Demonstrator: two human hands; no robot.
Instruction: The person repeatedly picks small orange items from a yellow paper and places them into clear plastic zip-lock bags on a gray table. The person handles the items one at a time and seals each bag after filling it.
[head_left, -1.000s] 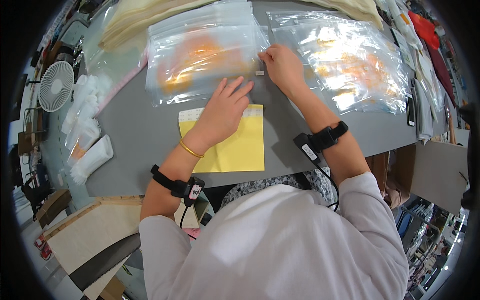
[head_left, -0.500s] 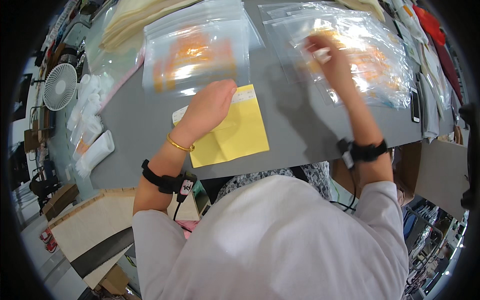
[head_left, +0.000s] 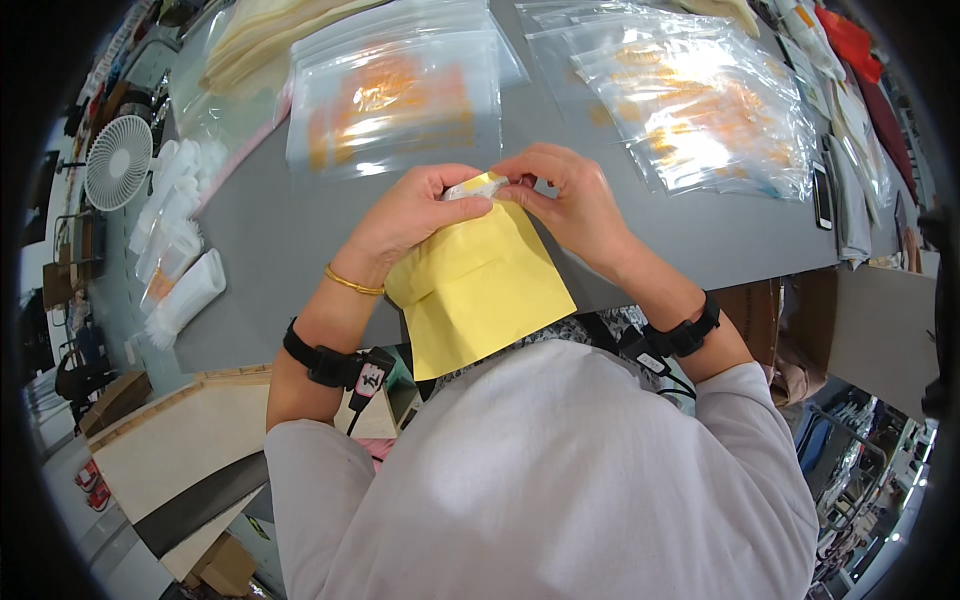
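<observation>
Yellow sheet (head_left: 490, 290) first: where do you have it?

You have it at the near side of the grey table (head_left: 270, 240), between your two hands, with its lower part reaching past the table's near edge.

And your left hand (head_left: 410, 210), what is it doing?

It grasps the sheet by the far left end: your thumb lies across the top, and the fingers seem to be tucked behind. Holding it there probably steadies the paper while the rest slopes toward you.

How about your right hand (head_left: 575, 200)?

Your thumb and forefinger meet at the far right corner, beside the white strip (head_left: 475, 188). I cannot tell whether you pinch the edge or only touch it; the spot is too small. Two hands close together likely give you finer control at that corner.

Why are the bags set where they are?

One stack of clear bags (head_left: 400, 105) lies beyond your left hand, fairly squared up; a looser pile of shiny bags (head_left: 700, 115) spreads at the far right. Placed so, they probably lie within your reach without sitting under your working hands. Your phone (head_left: 822, 195) lies right of that pile, near the table's right side.
</observation>
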